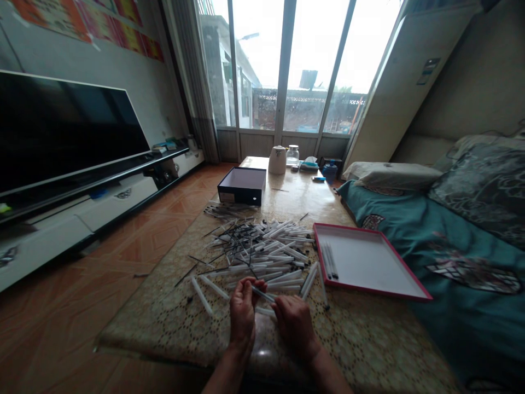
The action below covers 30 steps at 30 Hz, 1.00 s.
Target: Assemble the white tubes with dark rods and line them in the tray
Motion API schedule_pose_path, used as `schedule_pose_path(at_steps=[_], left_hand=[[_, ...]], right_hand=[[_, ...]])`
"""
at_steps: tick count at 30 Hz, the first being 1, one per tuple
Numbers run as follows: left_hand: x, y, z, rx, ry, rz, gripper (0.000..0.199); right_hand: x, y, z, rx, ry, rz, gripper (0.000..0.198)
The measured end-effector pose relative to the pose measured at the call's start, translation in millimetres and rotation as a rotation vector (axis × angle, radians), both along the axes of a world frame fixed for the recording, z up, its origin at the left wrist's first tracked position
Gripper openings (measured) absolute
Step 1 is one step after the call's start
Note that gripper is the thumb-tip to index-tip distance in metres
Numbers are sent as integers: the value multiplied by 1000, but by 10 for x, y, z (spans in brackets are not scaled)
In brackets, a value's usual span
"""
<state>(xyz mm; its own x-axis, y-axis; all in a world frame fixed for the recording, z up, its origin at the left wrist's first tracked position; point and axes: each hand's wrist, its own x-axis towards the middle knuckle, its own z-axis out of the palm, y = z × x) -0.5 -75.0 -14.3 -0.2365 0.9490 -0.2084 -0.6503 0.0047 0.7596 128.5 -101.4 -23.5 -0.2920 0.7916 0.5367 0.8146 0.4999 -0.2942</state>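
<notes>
Near the front of the table, my left hand (243, 309) pinches one end of a slim translucent plastic tube (263, 294). At its other end, my right hand (296, 324) is closed around the tube. A dark line shows along the tube, but I cannot tell whether it lies inside. Just beyond my hands spreads a heap of whitish tubes (283, 241) with dark ends, mixed with thin black sticks (240, 236). To the right, a shallow lid with a red rim (369, 229) holds several tubes with dark contents (329, 261), lined up along its left side.
A dark open box (240, 195) stands behind the heap on the left. Farther back are a white kettle (278, 160), a glass jar (292, 155) and a tissue pack (309, 163). A small black cap (189, 299) lies front left. A teal-covered sofa (459, 262) borders the right side.
</notes>
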Motion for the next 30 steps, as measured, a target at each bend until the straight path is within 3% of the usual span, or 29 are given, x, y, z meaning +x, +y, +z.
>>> schedule_pose_path(at_steps=[8,15,18,22,27,30], left_hand=[[22,-34,-44,31,10,-12,28],[-39,-17,-7,37,75,-52,39],[-160,-39,-14,34,272,-5,41],[-283,-126,4,150,798,-80,22],[-237,-240,90,372,1240,-295,8],[-191,-264,114,424,1369,-356,12]], right_hand=[[19,11,-99,-53,75,-17,33],[20,12,-46,-47,176,-26,28],[25,-9,-2,-21,313,-70,24],[81,16,148,-51,536,-142,26],[557,290,341,-88,659,-458,38],[1040,515,372,-180,454,-813,39]])
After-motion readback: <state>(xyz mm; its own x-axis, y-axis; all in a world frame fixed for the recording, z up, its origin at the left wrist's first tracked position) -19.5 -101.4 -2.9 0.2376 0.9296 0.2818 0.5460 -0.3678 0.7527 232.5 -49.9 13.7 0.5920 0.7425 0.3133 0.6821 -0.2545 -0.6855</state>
